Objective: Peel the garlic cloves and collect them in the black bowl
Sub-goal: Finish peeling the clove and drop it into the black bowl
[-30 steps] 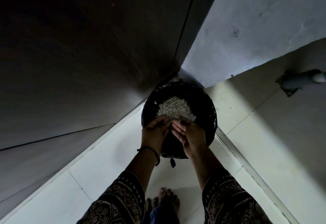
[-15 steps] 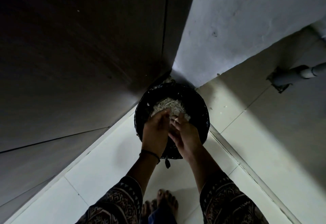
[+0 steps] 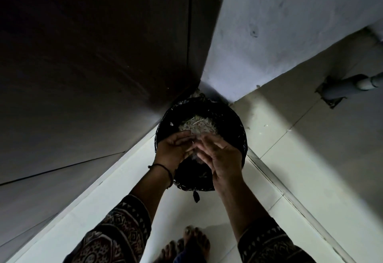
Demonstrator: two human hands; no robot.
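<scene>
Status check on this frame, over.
Left hand and right hand meeting over black container, blurred, grip unclear. Pale scraps inside. Nothing in the way.

Long sleeves on both arms, same fabric. The left sleeve [image 3: 116,235] and right sleeve [image 3: 269,244] are dark with a busy rust-and-cream geometric print, all diamonds and medallion shapes, plus a band of little pale triangles round each cuff. There's a thin dark thread bracelet [image 3: 165,171] on the wrist right behind the left grip [image 3: 176,148]. Feet [image 3: 186,246] are bare, and the toenails look dark, though it's too dim to say more.
</scene>
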